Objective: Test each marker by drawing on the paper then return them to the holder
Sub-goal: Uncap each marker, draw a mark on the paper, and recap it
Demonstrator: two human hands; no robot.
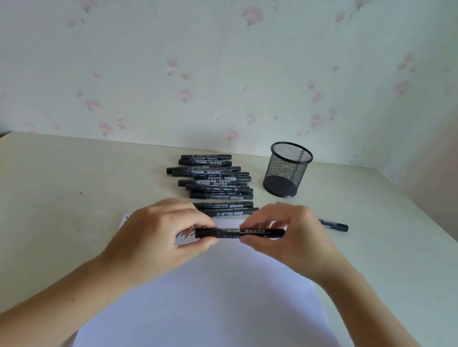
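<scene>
Black ink strokes (185,231) mark the paper's (214,302) far-left corner, partly hidden under the left hand (162,232). That hand pinches one end of a black marker (239,230), held level just above the paper's far edge; the right hand (289,239) grips the other end, fingers curled round it. Cannot tell whether the cap is on or coming off. Beyond the paper lies the pile of markers (211,179); right of it the mesh holder (287,170) stands empty; a lone marker (333,224) lies right of the paper. Risks, as judged: a sharp pull could fling the cap, ink fingers, or elbow the pile rolling.
</scene>
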